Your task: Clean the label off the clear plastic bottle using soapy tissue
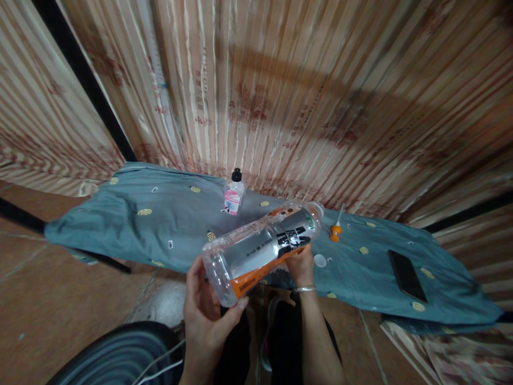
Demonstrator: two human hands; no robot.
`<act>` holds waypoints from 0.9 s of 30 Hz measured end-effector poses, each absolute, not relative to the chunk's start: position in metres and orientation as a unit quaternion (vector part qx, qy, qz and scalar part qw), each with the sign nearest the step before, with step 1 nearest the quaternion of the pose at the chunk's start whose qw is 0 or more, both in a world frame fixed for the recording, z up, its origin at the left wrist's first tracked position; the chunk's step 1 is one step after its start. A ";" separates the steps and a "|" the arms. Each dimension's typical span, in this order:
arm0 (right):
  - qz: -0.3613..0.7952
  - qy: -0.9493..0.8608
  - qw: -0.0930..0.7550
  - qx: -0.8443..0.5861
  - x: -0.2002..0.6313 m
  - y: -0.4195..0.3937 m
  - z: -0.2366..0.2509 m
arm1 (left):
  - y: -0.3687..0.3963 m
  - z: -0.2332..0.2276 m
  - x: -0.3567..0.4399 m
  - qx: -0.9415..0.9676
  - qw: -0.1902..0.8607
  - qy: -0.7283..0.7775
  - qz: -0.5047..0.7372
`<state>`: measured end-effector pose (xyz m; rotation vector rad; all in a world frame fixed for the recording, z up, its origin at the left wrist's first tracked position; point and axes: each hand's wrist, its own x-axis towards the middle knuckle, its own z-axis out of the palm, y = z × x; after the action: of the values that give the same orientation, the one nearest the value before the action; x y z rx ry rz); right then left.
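Observation:
A large clear plastic bottle (262,248) with a silver and orange label is held tilted over the cloth, its neck pointing up to the right. My left hand (210,310) grips its base, thumb along the lower edge. My right hand (300,264) is closed round it from below near the neck, fingers mostly hidden behind it. To the right of the neck lies an orange pump top (335,231) with a thin pale tube. A small white round disc (319,260) rests beside my right wrist. Behind the bottle stands a small clear squeeze bottle (233,195) with a black cap and pink label.
A blue-green cloth with pineapple prints (160,203) covers the narrow low surface. A dark phone (407,275) lies at its right. Patterned curtains (272,96) hang close behind. A black ribbed round object (124,355) with a white cable is at the lower left.

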<state>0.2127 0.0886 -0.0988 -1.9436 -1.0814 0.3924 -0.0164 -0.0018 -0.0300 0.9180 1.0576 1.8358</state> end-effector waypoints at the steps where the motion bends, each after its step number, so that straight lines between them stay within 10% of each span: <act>1: 0.159 -0.432 0.426 -0.778 0.212 0.088 -0.098 | -0.002 -0.030 -0.016 0.363 0.404 0.419 0.727; 27: 0.171 -0.432 0.483 -0.743 0.215 0.092 -0.109 | -0.006 -0.011 -0.008 0.307 0.425 0.451 0.722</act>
<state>0.2152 0.0915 -0.1092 -1.8097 -1.0518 0.4178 -0.0078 -0.0057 -0.0106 0.7682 1.1290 1.8062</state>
